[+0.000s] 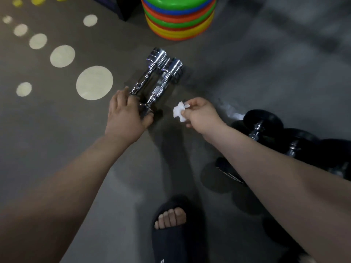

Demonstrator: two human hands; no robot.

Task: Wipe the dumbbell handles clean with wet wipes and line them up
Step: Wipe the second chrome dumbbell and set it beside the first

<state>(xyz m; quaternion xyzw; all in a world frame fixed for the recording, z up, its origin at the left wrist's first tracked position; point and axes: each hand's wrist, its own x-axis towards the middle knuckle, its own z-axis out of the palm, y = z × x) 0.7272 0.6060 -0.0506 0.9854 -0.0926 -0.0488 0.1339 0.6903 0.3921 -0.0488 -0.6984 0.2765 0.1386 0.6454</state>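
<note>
Chrome dumbbells (146, 80): 2, side by side, centre of frame.
Black dumbbells (262, 122): at least 2, right edge; the pile is partly behind an arm, so the full count is not readable.
Wet wipe (179, 112): 1.
Hands: 2, left hand (124, 118) and right hand (201, 116).
Pale floor dots (94, 82): 7, upper left.
Yellow dots (38, 0): 3, top left edge, cut off.
Coloured disc stack (178, 21): 1, top centre.
Slipper (176, 240): 1, bottom centre.

Floor (47, 120) lies open left of the left hand (126, 118). Chrome dumbbells (161, 73) block just ahead of it. Black dumbbells (266, 126) crowd right of the right hand (202, 114), and stacked discs (178, 21) stand farther ahead.
</note>
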